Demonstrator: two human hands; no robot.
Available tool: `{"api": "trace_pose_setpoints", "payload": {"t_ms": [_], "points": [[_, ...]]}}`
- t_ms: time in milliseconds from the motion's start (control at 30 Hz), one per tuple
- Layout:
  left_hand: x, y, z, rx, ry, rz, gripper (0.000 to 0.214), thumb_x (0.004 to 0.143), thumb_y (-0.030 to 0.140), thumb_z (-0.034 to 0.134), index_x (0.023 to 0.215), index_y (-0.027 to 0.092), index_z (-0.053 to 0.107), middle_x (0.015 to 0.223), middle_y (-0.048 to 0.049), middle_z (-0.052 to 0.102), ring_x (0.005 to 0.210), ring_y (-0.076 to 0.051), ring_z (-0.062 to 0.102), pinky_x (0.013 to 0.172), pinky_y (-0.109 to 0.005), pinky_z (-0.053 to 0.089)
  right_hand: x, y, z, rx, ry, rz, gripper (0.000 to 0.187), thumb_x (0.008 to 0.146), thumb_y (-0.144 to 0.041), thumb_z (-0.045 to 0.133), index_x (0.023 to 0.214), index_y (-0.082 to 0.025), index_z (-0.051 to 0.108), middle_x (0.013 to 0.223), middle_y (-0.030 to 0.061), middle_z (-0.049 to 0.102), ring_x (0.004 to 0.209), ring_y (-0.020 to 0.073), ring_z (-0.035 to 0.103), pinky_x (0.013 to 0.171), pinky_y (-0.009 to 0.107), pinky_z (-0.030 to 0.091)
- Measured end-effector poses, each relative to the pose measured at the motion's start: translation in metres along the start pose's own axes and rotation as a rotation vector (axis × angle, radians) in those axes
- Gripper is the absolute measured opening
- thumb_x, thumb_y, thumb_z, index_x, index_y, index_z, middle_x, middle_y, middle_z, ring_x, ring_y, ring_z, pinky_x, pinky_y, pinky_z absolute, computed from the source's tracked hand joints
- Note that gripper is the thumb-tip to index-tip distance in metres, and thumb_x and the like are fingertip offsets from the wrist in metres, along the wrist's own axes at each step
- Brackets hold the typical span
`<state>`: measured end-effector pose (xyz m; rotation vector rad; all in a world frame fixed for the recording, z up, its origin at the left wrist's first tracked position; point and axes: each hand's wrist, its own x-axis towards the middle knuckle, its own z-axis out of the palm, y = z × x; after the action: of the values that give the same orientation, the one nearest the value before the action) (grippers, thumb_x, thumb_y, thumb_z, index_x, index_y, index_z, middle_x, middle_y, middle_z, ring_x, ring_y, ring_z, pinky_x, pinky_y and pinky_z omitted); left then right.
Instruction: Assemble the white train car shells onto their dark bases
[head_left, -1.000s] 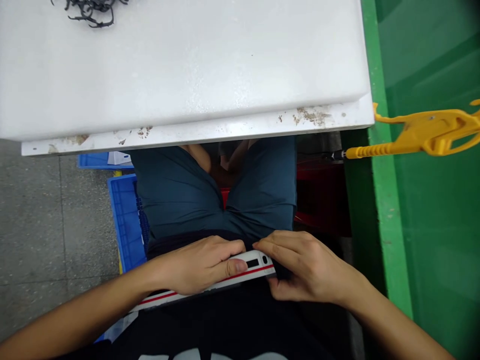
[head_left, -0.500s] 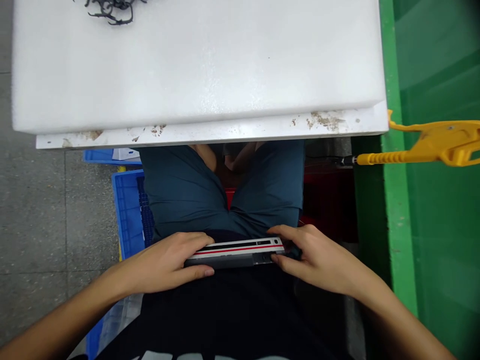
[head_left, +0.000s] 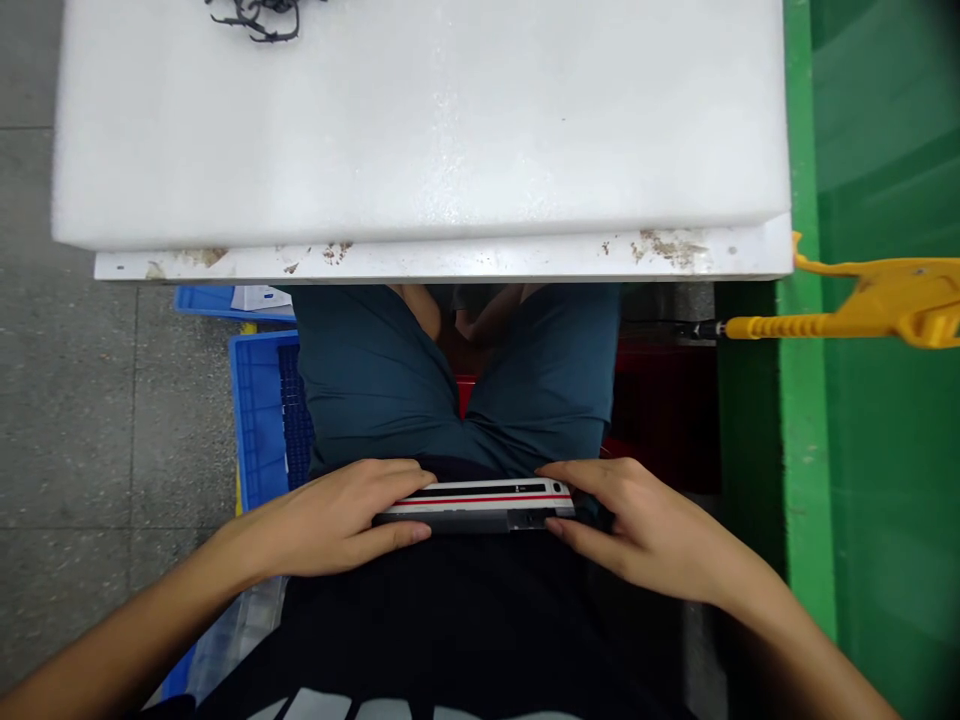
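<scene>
A slim toy train car [head_left: 480,498], white with a red stripe, a black window band and a grey lower part, lies crosswise in front of my lap. My left hand [head_left: 352,518] grips its left end, thumb on the near side and fingers over the far side. At the other end my right hand [head_left: 637,520] pinches the car between thumb and forefinger. A dark part shows in the shadow under the right fingers; I cannot make out what it is.
A white foam-topped table [head_left: 442,130] stands ahead, with tangled black pieces [head_left: 266,18] at its far left. Blue crates [head_left: 259,420] sit on the floor at left. To the right are a green frame [head_left: 806,450] and a yellow tool [head_left: 885,305] with a cable.
The view has shifted slightly, so the table appears a little further right and higher. Both hands keep their hold on the toy train car.
</scene>
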<state>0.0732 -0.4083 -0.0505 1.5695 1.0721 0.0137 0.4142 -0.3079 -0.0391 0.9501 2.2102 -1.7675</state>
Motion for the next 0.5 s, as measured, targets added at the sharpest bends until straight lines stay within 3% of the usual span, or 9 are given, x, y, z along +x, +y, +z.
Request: {"api": "trace_pose_setpoints", "payload": {"t_ms": [100,200,333,500], "points": [[0.014,0.017,-0.002,0.143,0.125,0.134,0.026,0.108,0.041,0.061,0.125,0.024,0.071,0.112,-0.0080,0.074,0.097,-0.026,0.071,0.086,-0.037,0.058,0.002,-0.004,0.004,0.016,0.028,-0.007,0.020,0.102,-0.027,0.064,0.121,-0.022,0.069,0.109,0.0021,0.076,0.093,0.0185,0.071,0.083,0.031,0.050],[0.039,0.035,-0.006,0.146,0.199,0.334,0.024,0.107,0.026,0.055,0.124,0.021,0.072,0.113,-0.0097,0.077,0.098,-0.026,0.073,0.087,-0.037,0.059,0.003,-0.007,0.008,0.028,0.076,-0.028,0.014,0.099,-0.027,0.068,0.110,-0.021,0.072,0.100,0.0014,0.076,0.083,0.0162,0.068,0.074,0.029,0.048],[0.067,0.051,-0.017,0.137,0.067,0.421,0.023,0.106,0.016,0.056,0.102,0.020,0.078,0.088,-0.0051,0.077,0.076,-0.021,0.072,0.069,-0.034,0.054,0.000,-0.009,0.010,0.040,0.076,-0.062,0.009,0.097,-0.027,0.070,0.103,-0.020,0.072,0.095,0.0022,0.076,0.078,0.0155,0.067,0.069,0.028,0.047],[0.070,0.058,-0.029,0.093,-0.033,0.392,0.018,0.103,0.015,0.064,0.094,0.021,0.078,0.086,-0.0018,0.079,0.072,-0.018,0.072,0.064,-0.033,0.051,-0.002,-0.010,0.009,0.085,0.045,-0.071,0.008,0.096,-0.027,0.072,0.099,-0.021,0.071,0.095,0.0009,0.076,0.079,0.0148,0.069,0.069,0.027,0.047]]}}
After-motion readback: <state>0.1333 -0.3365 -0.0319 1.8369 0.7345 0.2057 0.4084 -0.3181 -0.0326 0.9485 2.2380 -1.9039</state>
